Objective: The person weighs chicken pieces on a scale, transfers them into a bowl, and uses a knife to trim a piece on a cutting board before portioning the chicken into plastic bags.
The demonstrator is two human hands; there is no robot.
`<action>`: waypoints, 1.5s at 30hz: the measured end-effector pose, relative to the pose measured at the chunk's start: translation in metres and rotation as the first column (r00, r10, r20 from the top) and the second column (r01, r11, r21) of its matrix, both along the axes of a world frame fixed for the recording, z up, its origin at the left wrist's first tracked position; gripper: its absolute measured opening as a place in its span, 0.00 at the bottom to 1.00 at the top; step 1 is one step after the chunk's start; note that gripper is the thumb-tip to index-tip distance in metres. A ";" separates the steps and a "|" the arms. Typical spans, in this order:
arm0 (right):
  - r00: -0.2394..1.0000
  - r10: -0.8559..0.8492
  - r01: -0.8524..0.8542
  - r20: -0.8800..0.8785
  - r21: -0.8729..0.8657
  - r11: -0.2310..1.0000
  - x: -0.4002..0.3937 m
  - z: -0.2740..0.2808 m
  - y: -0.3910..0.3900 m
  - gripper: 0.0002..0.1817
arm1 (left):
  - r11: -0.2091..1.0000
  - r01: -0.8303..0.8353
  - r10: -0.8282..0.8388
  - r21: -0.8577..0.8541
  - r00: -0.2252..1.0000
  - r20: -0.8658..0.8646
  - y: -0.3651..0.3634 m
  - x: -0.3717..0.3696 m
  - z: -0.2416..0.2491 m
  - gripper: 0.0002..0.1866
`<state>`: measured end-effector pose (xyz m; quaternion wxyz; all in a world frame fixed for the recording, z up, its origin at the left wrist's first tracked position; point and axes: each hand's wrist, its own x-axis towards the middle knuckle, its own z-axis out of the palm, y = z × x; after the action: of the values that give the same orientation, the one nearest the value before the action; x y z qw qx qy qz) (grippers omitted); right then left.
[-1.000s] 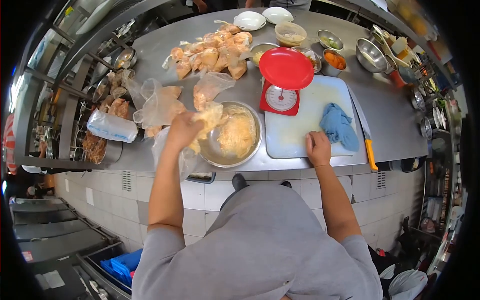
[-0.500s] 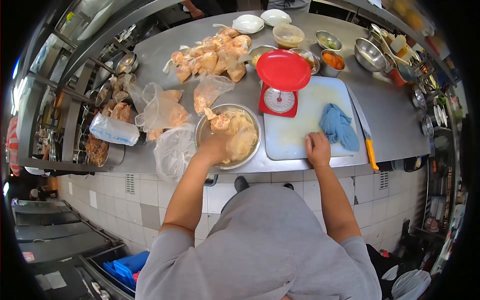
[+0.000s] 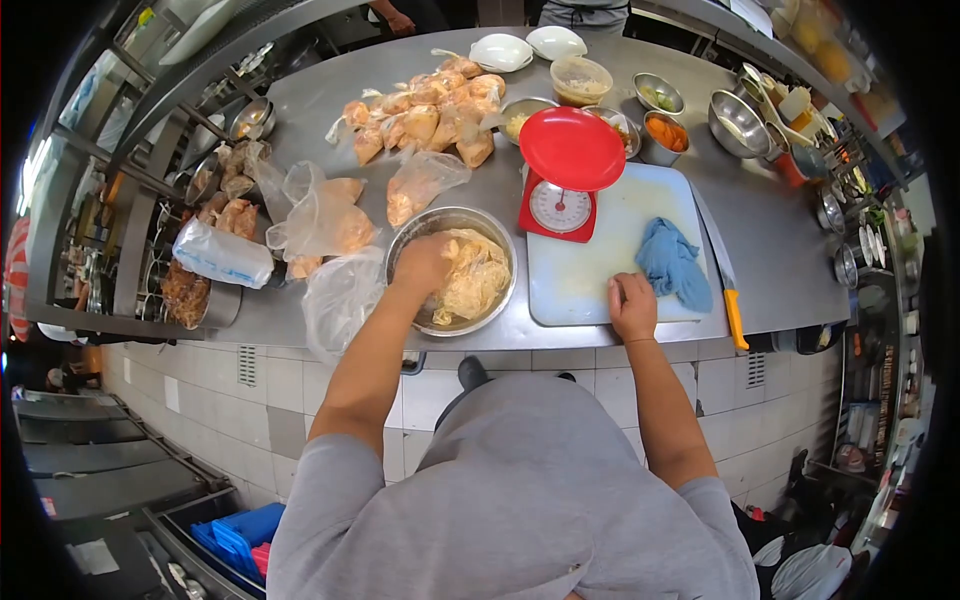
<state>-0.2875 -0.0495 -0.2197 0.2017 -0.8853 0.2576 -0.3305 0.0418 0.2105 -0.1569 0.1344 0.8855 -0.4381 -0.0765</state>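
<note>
My left hand (image 3: 424,262) reaches into a steel bowl (image 3: 402,316) at the front edge of the table. It touches pale yellowish food (image 3: 474,276) with a wrinkled, shiny look; my fingertips are hidden in the bowl. Over the front of a white cutting board (image 3: 572,285) rests my right hand (image 3: 632,303), loosely curled, thumb apart from the fingers, holding nothing. A crumpled blue cloth (image 3: 672,262) lies just beyond it. At the board's back left stands a red kitchen scale (image 3: 560,205) with an unloaded red pan. A yellow-handled knife (image 3: 733,312) lies along the board's right edge.
Knotted bags of orange-pink food (image 3: 425,115) are piled at the back left. Opened clear bags (image 3: 340,298) lie left of the bowl. Behind the scale are a tub (image 3: 580,80), a container of orange pieces (image 3: 664,135) and steel bowls (image 3: 738,125). Another person's hand (image 3: 401,24) shows across the table.
My left hand has shifted up and left inside the bowl. The orange knotted bundle seen beside it at the bowl's rim no longer shows. My right hand stays on the board.
</note>
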 end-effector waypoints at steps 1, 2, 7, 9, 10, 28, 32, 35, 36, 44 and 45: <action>1.000 0.000 0.000 0.000 -0.003 1.000 0.000 0.001 0.000 0.07 | 0.990 -0.135 0.127 -0.050 0.982 -0.140 0.004 0.000 0.017 0.21; 1.000 -0.003 0.003 -0.003 -0.005 1.000 0.000 0.000 0.000 0.07 | 0.960 -0.270 0.239 -0.078 0.929 -0.283 0.008 0.005 0.025 0.22; 1.000 -0.014 0.014 -0.028 -0.008 1.000 0.002 0.003 0.003 0.08 | 0.663 -0.707 -0.066 -0.246 0.272 -0.960 0.044 0.017 0.046 0.13; 0.999 -0.011 0.013 -0.038 0.034 0.999 0.003 0.004 0.002 0.09 | 0.712 -0.662 -0.020 -0.236 0.317 -0.948 0.048 0.016 0.043 0.13; 0.999 -0.004 0.005 -0.042 0.033 0.999 0.004 0.004 0.002 0.09 | 0.760 -0.610 0.021 -0.222 0.366 -0.930 0.050 0.015 0.041 0.14; 0.992 -0.072 0.075 -0.106 0.020 0.997 0.005 0.007 0.009 0.10 | 0.726 -0.630 -0.221 -0.275 0.165 -0.961 0.024 0.032 -0.007 0.18; 0.993 -0.061 0.064 -0.099 0.028 0.998 0.005 0.011 0.009 0.09 | 0.642 -0.723 -0.383 -0.255 -0.014 -0.924 0.049 0.028 0.066 0.16; 0.994 -0.052 0.053 -0.098 0.005 0.999 0.000 -0.001 0.009 0.09 | 0.673 -0.696 -0.269 -0.252 0.087 -0.959 0.053 0.025 0.058 0.18; 0.997 -0.035 0.032 -0.064 -0.050 0.998 0.004 -0.005 0.002 0.09 | 0.755 -0.610 -0.146 -0.239 0.200 -0.969 0.049 0.029 0.052 0.21; 0.999 -0.033 0.032 -0.007 -0.081 0.996 0.007 0.011 0.007 0.09 | 0.938 -0.249 0.188 -0.241 0.950 -0.249 0.022 -0.012 0.028 0.16; 0.999 -0.031 0.030 -0.023 -0.062 0.998 0.006 0.012 0.007 0.09 | 0.938 -0.251 0.190 -0.240 0.950 -0.249 0.019 -0.002 0.005 0.16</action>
<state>-0.2811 -0.0428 -0.2080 0.1660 -0.8910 0.2631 -0.3306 0.0398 0.2297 -0.1519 0.3091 0.8887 -0.3239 -0.0991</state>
